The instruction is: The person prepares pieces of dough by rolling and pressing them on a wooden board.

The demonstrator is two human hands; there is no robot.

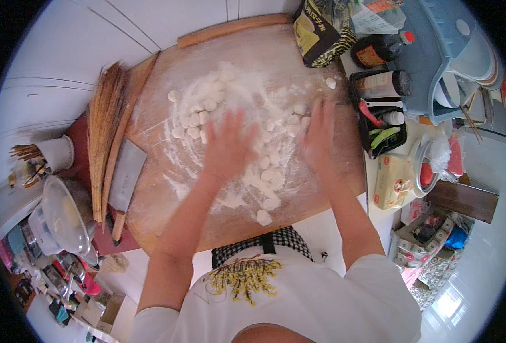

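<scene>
Small pieces of white dough [210, 105] and loose flour [235, 199] lie spread over a wooden board [167, 171]. My left hand [231, 143], blurred, is over the middle of the board with its fingers apart, close to the left group of dough pieces. To the right, my right hand [319, 133] is beside the right-hand pieces, blurred too, its fingers pointing to the back of the board. Neither hand shows anything held. One dough piece [330, 82] lies apart near the board's right edge, and another [263, 217] near its front edge.
A rolling pin [235, 30] lies along the back edge. At the left are a cleaver [127, 176] and a straw whisk broom [105, 124]. A flour bag [323, 32], a sauce bottle [375, 49], a black tray [401, 143] and a tissue pack [392, 182] stand at the right.
</scene>
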